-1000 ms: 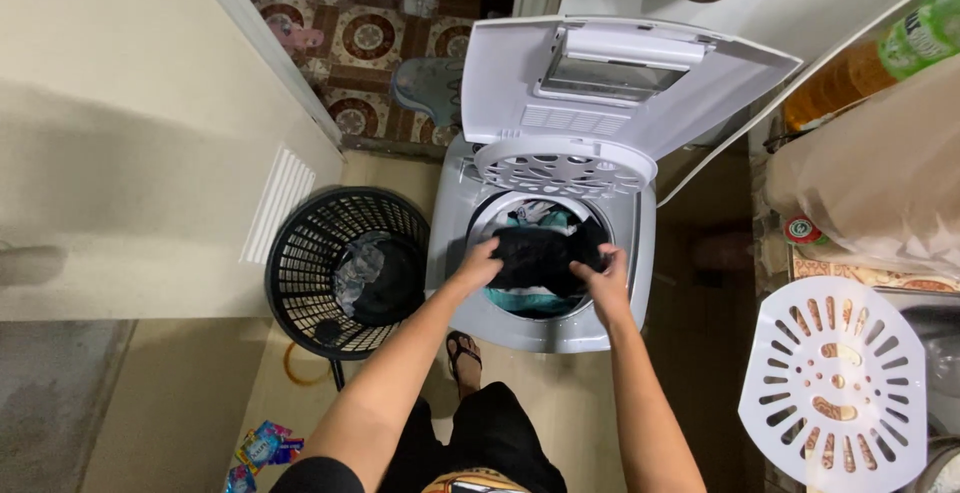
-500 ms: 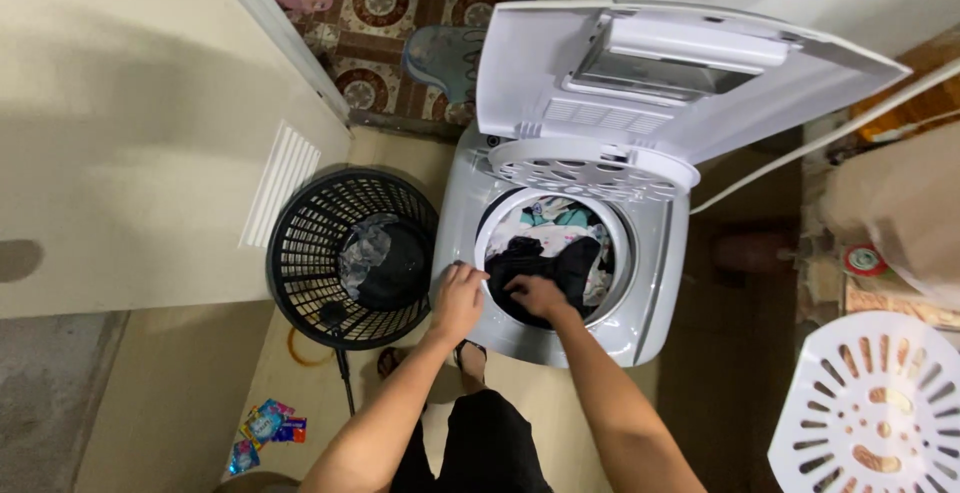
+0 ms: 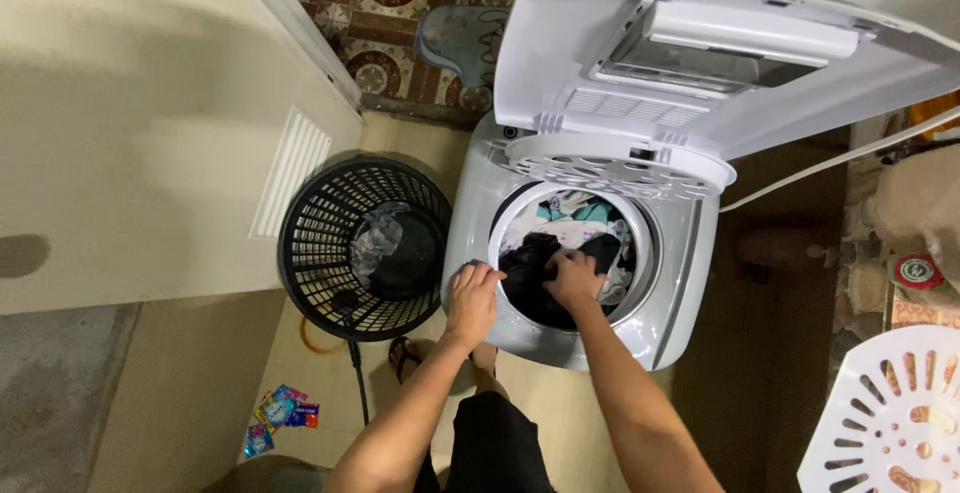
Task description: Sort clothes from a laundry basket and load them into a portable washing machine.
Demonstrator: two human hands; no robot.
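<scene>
Down from the head camera, a small white top-loading washing machine (image 3: pixel 585 253) stands with its lid (image 3: pixel 720 63) raised. The right hand (image 3: pixel 573 280) reaches into the round drum opening and presses down on a black garment (image 3: pixel 530 268), fingers curled into the cloth; whether it truly grips the fabric or only pushes on it I cannot tell. That garment lies at the near side of the drum, directly under and just to the left of the right hand, on top of lighter clothes (image 3: pixel 575 218) in white and teal further back. The left hand (image 3: pixel 473 293) rests on the machine's front left rim, fingers spread flat on the plastic, holding nothing, just beside the garment but outside the drum. The two hands sit near each other, apart. Left of the machine stands a black lattice laundry basket (image 3: pixel 365 248) with a little crumpled cloth at its bottom. Bright small sachets (image 3: pixel 280 418) lie on the floor nearby.
</scene>
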